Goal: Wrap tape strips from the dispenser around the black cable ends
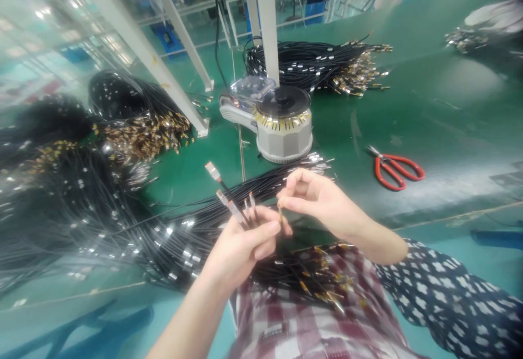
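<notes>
Left hand [253, 236] has a few cables [235, 211] gripped, ends poking up by the counter [412, 119]; right hand [316, 202] has fingers pinched around a small brass tip [280, 214]. That one seems midway; can't tell which piles [141, 135] are finished.

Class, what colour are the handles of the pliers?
The handles are red, best seen in the head view.

- The bare left forearm [192, 312] is slanted up from below.
- The left hand [247, 244] is kept curled, its thumb [265, 232] extended.
- The right forearm [379, 240] is angled in from the right.
- The right hand [318, 201] is held beside the left, thumb and forefinger [297, 176] pinched together.
</notes>
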A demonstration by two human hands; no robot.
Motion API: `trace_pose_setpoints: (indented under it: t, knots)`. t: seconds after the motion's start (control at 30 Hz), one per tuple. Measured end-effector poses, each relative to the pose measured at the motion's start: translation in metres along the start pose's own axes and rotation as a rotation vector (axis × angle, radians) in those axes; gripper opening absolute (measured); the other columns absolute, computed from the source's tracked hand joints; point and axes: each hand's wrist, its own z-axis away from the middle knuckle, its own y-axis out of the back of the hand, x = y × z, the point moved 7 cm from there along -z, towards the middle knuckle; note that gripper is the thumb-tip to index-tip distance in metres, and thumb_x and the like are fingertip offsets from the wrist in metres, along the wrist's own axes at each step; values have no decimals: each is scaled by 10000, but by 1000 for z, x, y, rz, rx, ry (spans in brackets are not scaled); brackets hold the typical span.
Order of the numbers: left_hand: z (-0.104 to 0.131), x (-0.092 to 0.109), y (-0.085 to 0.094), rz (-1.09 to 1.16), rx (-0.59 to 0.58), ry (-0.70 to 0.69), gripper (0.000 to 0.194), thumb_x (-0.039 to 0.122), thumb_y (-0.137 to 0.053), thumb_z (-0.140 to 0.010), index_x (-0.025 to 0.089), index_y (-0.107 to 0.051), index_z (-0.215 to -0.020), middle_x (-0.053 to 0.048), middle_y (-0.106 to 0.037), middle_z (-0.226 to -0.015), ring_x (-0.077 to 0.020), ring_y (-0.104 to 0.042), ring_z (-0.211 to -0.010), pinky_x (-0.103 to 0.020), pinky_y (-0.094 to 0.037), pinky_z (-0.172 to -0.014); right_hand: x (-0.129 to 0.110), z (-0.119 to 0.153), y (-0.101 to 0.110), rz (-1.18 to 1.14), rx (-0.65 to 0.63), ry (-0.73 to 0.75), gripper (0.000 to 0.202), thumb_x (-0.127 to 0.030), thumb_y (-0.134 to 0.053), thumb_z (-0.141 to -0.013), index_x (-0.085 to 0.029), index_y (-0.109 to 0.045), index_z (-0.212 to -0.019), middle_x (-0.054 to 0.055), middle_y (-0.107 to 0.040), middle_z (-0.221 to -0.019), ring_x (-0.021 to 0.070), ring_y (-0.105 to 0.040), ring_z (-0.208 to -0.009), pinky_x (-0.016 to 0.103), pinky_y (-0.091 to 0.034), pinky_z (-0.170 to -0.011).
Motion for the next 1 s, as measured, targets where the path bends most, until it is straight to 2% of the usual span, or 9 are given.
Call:
trace_pose_setpoints:
  t: [0.07,0.17,0.27,0.4,0.47,0.6,0.77,0.87,1.0]
  knots:
    - [-1,-1,0,-1,18,3,144,188,-794,-729,107,-699,-801,-52,-662,-741,4,-389,-420,-177,-241,-443,-6,-2,4,48,35,30,180,-239,-734,-799,-189,-571,-857,-6,-667,-834,125,-661,-794,262,-523,-747]
    - [-3,-2,-3,-20,15,12,177,205,-811,-713,106,-687,-790,-14,-597,-691,-16,-416,-450,-187,-264,-461,-16,-7,-2,182,12,58,107,-256,-689,-831,-173,-638,-876,16,-682,-865,125,-651,-822,262,-514,-797]
    - [-4,-3,-5,-42,23,11,194,230,-811,-718,116,-669,-786,-2,-576,-684,-37,-448,-470,-200,-294,-475,-24,-11,-10,314,-7,48,145,-288,-710,-798,-164,-674,-863,17,-695,-813,130,-633,-734,268,-518,-733]
    - [-2,-3,-5,-84,32,-11,198,257,-788,-746,120,-657,-802,-13,-598,-694,-54,-475,-473,-209,-322,-474,-27,-13,-13,421,8,38,115,-252,-700,-779,-154,-672,-724,5,-675,-695,131,-609,-656,273,-507,-678]
    - [-1,-3,-6,-106,28,-35,186,270,-758,-777,121,-657,-823,-22,-612,-696,-65,-494,-470,-213,-339,-469,-26,-12,-13,424,-1,50,132,-248,-674,-796,-153,-665,-705,7,-669,-695,132,-604,-663,271,-497,-677]
    - [-2,-3,-9,-134,26,-64,194,301,-728,-805,121,-657,-815,-12,-608,-636,-68,-490,-414,-205,-332,-416,-26,-10,-14,416,-2,74,148,-303,-663,-818,-158,-679,-792,13,-678,-723,125,-583,-640,256,-474,-622]
    - [-3,-4,-10,-130,37,-59,217,324,-720,-811,113,-667,-805,-15,-615,-618,-87,-524,-396,-213,-369,-398,-25,-11,-12,420,-19,32,153,-289,-680,-805,-154,-693,-736,4,-646,-696,119,-569,-607,260,-476,-619]
    - [-2,-3,-10,-103,60,-62,210,330,-698,-829,122,-676,-844,-31,-651,-649,-127,-590,-429,-239,-411,-434,-23,-13,-13,327,-116,20,202,-318,-646,-843,-141,-705,-765,9,-620,-730,110,-567,-619,248,-472,-604]
    - [-1,1,-4,-68,177,-101,165,251,-799,-726,125,-713,-789,-55,-717,-730,-152,-649,-602,-257,-481,-589,-23,-15,-15,294,-218,31,225,-307,-625,-869,-134,-683,-738,13,-604,-761,102,-559,-633,240,-477,-626]
